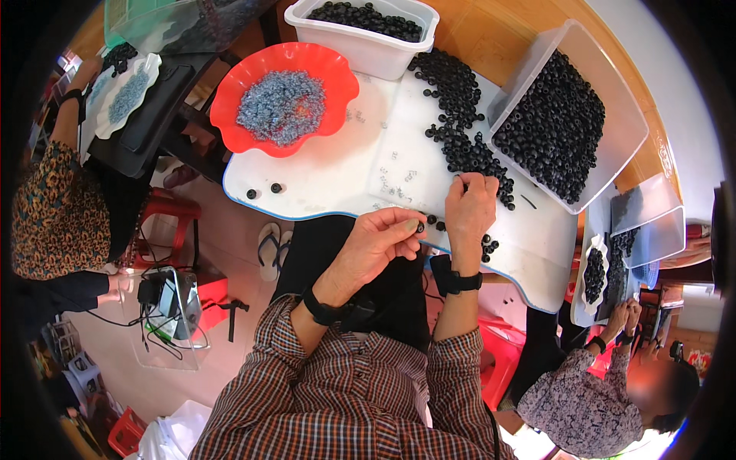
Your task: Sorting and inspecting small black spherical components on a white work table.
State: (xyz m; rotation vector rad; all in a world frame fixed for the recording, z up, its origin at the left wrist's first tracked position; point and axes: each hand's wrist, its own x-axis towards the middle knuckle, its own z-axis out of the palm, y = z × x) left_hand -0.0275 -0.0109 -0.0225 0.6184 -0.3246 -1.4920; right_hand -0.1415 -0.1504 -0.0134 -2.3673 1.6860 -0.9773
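Black rings (460,130), small and round with a hole through each, lie scattered in a loose trail across the white desk (322,180) in front of us, and one black ring (419,227) sits pinched between the thumb and fingers of our left hand (376,244), held just above the near edge of the desk. Our right hand (469,205) rests on the desk beside it, its fingers curled and pressed down on the lower end of the trail; we cannot tell whether they grip a ring. A few more rings lie under and just past that wrist, near the desk's edge. Both wrists carry dark bands, and our checked sleeves come in from below. At the far side of the desk a red wavy-rimmed bowl (230,92) holds a heap of small grey-blue pieces, and a few of these lie loose on the white surface. A white tub (360,46) behind it and a clear tilted tray (613,153) to the right are both filled with the same black rings. Two stray rings lie apart near the left edge, below the bowl. Another person sits at the left and another at the lower right, each at their own trays
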